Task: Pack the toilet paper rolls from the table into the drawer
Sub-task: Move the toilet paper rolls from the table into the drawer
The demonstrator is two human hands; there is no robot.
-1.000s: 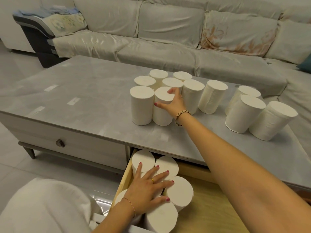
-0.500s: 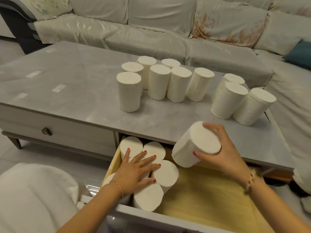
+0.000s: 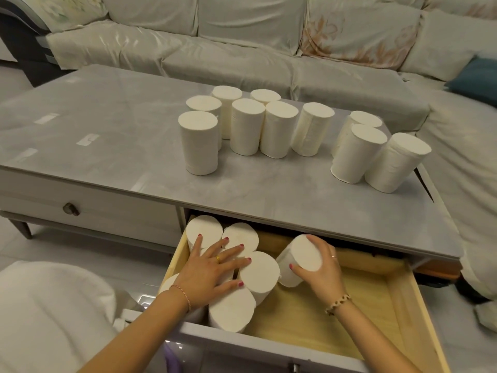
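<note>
Several white toilet paper rolls [image 3: 247,127] stand upright on the grey table [image 3: 113,135], with three more rolls [image 3: 357,154] leaning near its right end. The wooden drawer [image 3: 360,300] is pulled out below the table's front edge. Several rolls [image 3: 258,273] stand packed in its left part. My left hand [image 3: 212,270] lies flat with spread fingers on top of those packed rolls. My right hand [image 3: 320,267] grips one tilted roll [image 3: 301,259] inside the drawer, just right of the packed group.
A light sofa [image 3: 242,39] with cushions runs behind the table and along the right side. A shut drawer with a dark knob [image 3: 70,209] is at the left. A white cloth-covered knee [image 3: 51,316] fills the lower left. The drawer's right half shows bare wood.
My right hand took a roll from the table group and carried it down into the drawer beside the packed rolls. My left hand stayed on the packed rolls.
</note>
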